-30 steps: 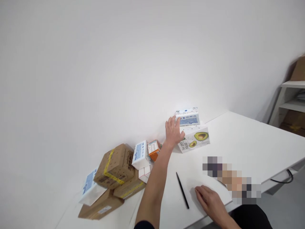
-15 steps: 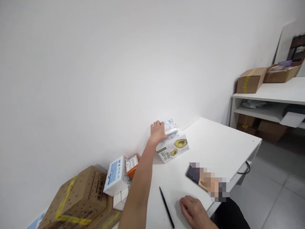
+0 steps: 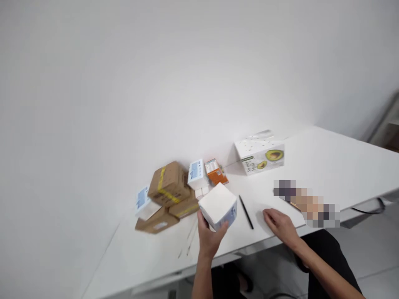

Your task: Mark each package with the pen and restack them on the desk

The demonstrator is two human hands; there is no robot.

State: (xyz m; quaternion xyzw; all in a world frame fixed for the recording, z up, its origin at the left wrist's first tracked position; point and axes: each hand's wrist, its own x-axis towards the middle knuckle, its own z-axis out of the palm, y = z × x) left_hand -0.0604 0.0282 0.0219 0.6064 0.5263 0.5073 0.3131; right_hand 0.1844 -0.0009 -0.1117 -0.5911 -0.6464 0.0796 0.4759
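My left hand (image 3: 210,234) is closed around a white box (image 3: 218,203) with blue print on one side, held tilted above the front of the table, its plain white face toward me. My right hand (image 3: 281,225) rests near the table's front edge with its fingers curled in and nothing visible in them. Between the two hands lies a black pen (image 3: 246,212). A phone (image 3: 293,201), partly blurred out, lies beyond my right hand.
Against the wall stand a white avocado-print box (image 3: 263,160), an orange box (image 3: 217,174) and a blue-and-white box (image 3: 197,175). Brown cartons (image 3: 170,182) are stacked further left, beside another white box (image 3: 145,203). Thin sticks (image 3: 188,245) lie on the white table (image 3: 140,259).
My left hand has lifted the small box off the avocado-print box and brought it toward me. The view has swung left. My right hand stays on the table.
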